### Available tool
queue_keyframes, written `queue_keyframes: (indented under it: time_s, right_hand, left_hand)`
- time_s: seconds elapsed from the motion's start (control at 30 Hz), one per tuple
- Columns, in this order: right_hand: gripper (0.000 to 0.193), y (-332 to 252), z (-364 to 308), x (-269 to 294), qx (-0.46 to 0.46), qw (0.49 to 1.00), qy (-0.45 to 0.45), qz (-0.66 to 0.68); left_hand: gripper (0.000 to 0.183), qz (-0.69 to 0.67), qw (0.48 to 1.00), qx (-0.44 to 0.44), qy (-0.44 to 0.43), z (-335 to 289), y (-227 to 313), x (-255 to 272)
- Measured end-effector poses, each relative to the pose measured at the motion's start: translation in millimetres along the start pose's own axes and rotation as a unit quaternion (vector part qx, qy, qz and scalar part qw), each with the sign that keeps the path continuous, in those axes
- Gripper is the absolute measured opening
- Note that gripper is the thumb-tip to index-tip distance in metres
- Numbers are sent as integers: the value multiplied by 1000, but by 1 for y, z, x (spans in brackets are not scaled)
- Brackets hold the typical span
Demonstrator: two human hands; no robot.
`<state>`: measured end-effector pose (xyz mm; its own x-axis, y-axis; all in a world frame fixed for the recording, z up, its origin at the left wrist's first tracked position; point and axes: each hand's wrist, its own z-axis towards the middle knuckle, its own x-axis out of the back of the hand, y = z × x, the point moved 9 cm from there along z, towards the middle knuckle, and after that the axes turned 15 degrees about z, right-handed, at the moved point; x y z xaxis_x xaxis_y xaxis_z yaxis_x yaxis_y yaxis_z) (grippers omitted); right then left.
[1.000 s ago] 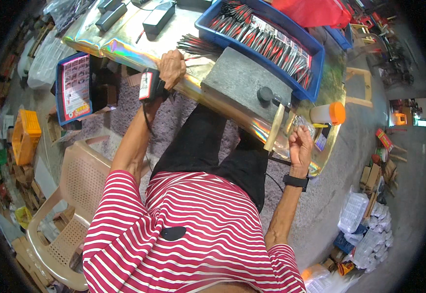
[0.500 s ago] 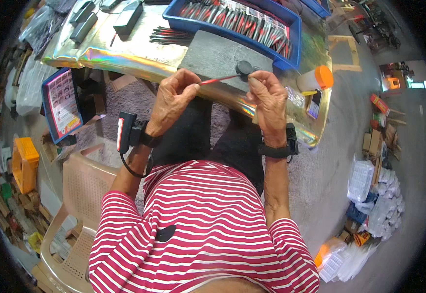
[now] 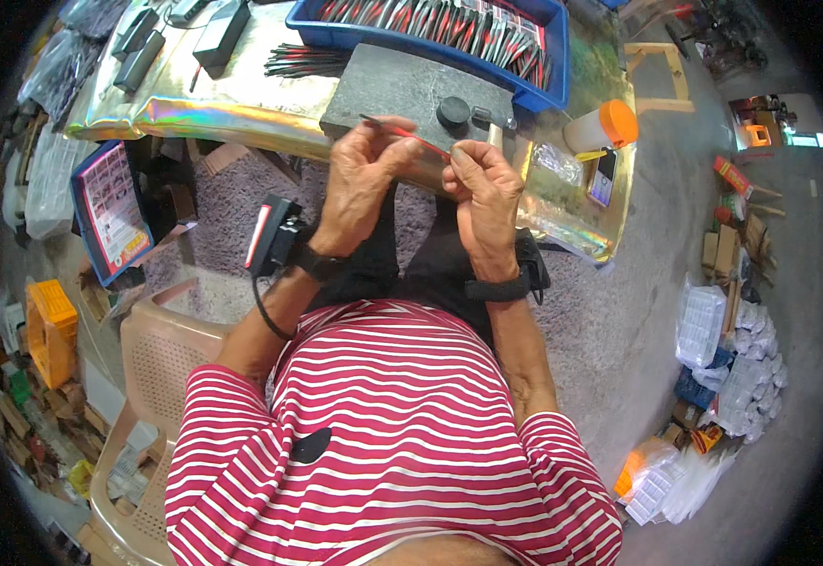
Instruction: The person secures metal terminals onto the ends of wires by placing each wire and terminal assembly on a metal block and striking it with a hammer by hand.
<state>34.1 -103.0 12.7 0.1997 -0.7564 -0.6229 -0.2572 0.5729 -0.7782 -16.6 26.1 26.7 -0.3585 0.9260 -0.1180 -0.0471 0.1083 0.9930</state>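
Note:
A thin red-and-black stick is stretched between my two hands, just in front of the grey block's near edge. My left hand pinches it, with its dark end poking out past the fingers. At the other end, the fingertips of my right hand are closed on the red part. The exact kind of stick is too small to tell. On the grey block behind my hands sits a round black piece, beside a small clear piece.
A blue bin of red-and-black sticks stands behind the block; a bundle of dark sticks lies left of it. To the right are an orange-lidded jar and a small dark packet. A plastic chair is at my left.
My hands have come closer together and nearer to me, with my right hand moving left, away from the round black piece. My left fingers now sit further along the stick.

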Motion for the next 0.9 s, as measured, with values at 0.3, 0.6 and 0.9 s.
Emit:
queue_keyframes:
  time_s: [0.3, 0.6, 0.9]
  right_hand:
    - [10, -3, 1, 2, 6, 1000, 0, -22]
    - [14, -14, -5, -1, -4, 997, -51, -51]
    - [15, -15, -6, 0, -1, 997, -43, -70]
  left_hand:
    - [22, -114, 981, 123, -96, 6, -33, -27]
    - [22, -237, 938, 209, -141, 3, -48, -37]
    - [24, -297, 911, 239, -154, -2, -50, -41]
